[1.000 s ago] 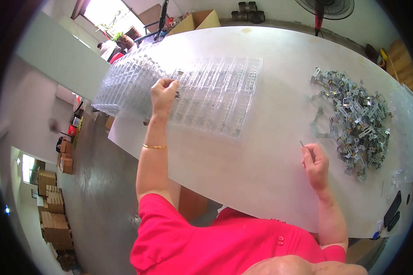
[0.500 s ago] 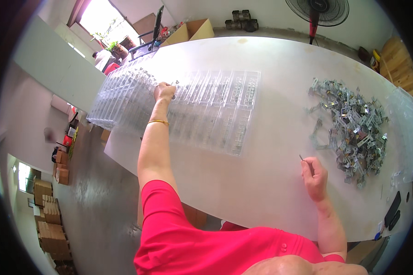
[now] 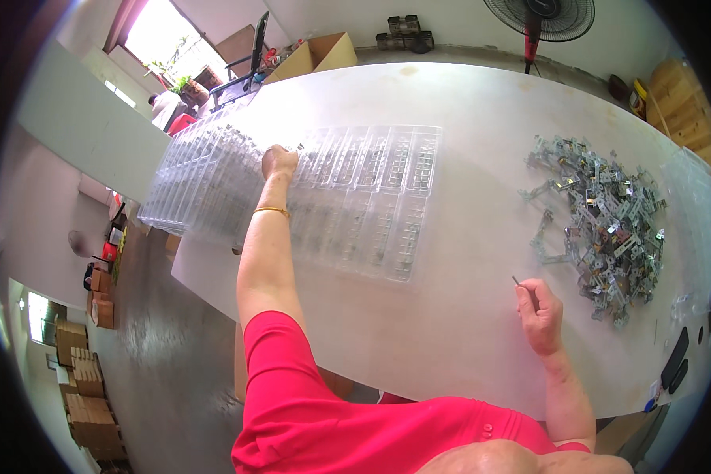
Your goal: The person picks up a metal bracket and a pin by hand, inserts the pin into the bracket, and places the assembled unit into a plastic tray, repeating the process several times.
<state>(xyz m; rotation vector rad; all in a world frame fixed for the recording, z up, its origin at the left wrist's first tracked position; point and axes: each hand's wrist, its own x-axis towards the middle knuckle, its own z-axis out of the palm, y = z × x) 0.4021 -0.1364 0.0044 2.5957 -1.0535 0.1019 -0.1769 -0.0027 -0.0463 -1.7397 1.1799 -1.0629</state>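
Note:
Stretched far forward, my left hand (image 3: 280, 163) is over a clear plastic compartment tray (image 3: 409, 237), its fingers closed. A small metallic bit (image 3: 300, 148) shows at the fingertips; whether it is gripped or lies in the tray is unclear. Rows of small metal parts fill the tray's compartments. My right hand (image 3: 541, 317) is raised at the right front of the table, pinching a thin dark rod (image 3: 517, 280) that points up and left. Beyond this hand lies a loose heap of small metal brackets (image 3: 608, 225), some with brassy pieces.
More clear trays (image 3: 174, 189) are at the table's left end. Clear plastic bags (image 3: 691, 213) and a black phone-like object (image 3: 675, 357) lie along the right edge. A standing fan (image 3: 541, 16), an open cardboard box (image 3: 332, 51) and a chair (image 3: 249, 67) stand behind the white table (image 3: 466, 103).
The view has shifted slightly. My left hand stays at nearly the same place on the tray, and my right hand still pinches the rod, its tilt a little changed.

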